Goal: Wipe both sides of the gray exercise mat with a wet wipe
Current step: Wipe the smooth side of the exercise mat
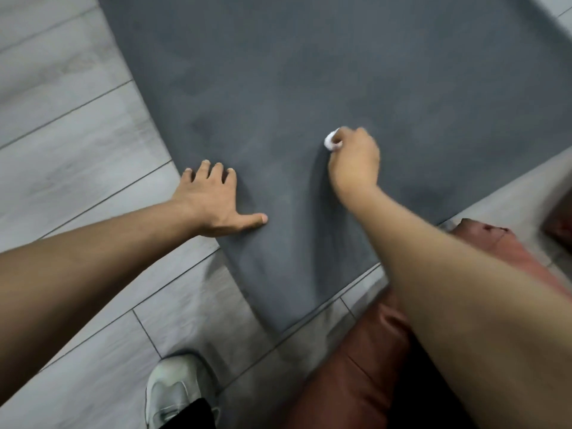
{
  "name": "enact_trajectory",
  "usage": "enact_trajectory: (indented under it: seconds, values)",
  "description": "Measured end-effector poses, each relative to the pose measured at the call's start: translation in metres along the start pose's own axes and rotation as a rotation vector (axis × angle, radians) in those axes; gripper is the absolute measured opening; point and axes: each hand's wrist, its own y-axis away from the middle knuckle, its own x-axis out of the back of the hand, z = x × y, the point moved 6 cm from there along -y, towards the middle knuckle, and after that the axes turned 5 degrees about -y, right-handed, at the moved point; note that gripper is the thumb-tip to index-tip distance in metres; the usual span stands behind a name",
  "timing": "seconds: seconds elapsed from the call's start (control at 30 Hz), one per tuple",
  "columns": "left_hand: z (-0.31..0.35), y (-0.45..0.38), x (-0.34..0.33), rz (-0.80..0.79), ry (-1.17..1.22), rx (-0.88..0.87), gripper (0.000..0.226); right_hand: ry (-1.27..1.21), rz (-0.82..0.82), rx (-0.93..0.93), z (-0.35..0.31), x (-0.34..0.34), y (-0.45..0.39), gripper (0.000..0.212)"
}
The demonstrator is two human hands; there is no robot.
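The gray exercise mat lies flat on the floor and fills the upper middle of the view; its near corner points toward me. My left hand presses flat on the mat's left edge with fingers spread. My right hand grips a small bunched white wet wipe against the mat's surface, a little right of the middle. The right hand is motion-blurred.
Light gray wood-look floor planks surround the mat. A white sneaker stands at the bottom left of centre. A reddish-brown cushion or seat sits at the lower right, next to the mat's near edge.
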Motion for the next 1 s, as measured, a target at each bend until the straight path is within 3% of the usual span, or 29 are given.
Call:
enact_trajectory:
  seconds: [0.07,0.17,0.3,0.33,0.43,0.5,0.63,0.77,0.83,0.9,1.0]
  values:
    - [0.003,0.004,-0.009,-0.06,0.003,0.021,0.135,-0.095,-0.091,0.14,-0.028,-0.015,0.052,0.017]
    - [0.011,0.008,-0.021,0.019,-0.036,0.057,0.139,-0.179,-0.273,0.367,-0.06,-0.028,0.126,0.015]
    - [0.017,0.011,-0.024,0.124,-0.089,0.102,0.137,0.04,-0.229,0.68,-0.042,-0.016,0.093,0.011]
    - [0.018,0.011,-0.023,0.141,-0.088,0.101,0.137,0.098,-0.172,0.618,-0.023,-0.007,0.065,0.011]
    - [0.017,0.011,-0.024,0.168,-0.088,0.115,0.135,0.198,-0.091,0.157,0.051,0.029,-0.011,0.022]
    - [0.018,0.01,-0.025,0.152,-0.105,0.123,0.135,0.188,-0.078,0.013,0.067,0.038,-0.021,0.025]
    - [0.022,0.005,-0.025,0.129,-0.111,0.143,0.137,0.05,-0.075,0.027,0.022,0.015,0.05,0.02]
    - [0.024,0.006,-0.026,0.131,-0.126,0.148,0.137,-0.037,-0.327,0.397,-0.04,-0.012,0.148,0.01]
    - [0.023,0.007,-0.025,0.145,-0.123,0.156,0.136,0.028,-0.289,0.565,-0.043,-0.009,0.14,0.01]
    - [0.021,0.01,-0.024,0.161,-0.11,0.156,0.134,0.245,-0.179,0.471,-0.014,0.005,0.094,0.02]
    - [0.022,0.012,-0.025,0.187,-0.114,0.146,0.131,0.372,-0.124,0.005,0.07,0.047,0.019,0.023]
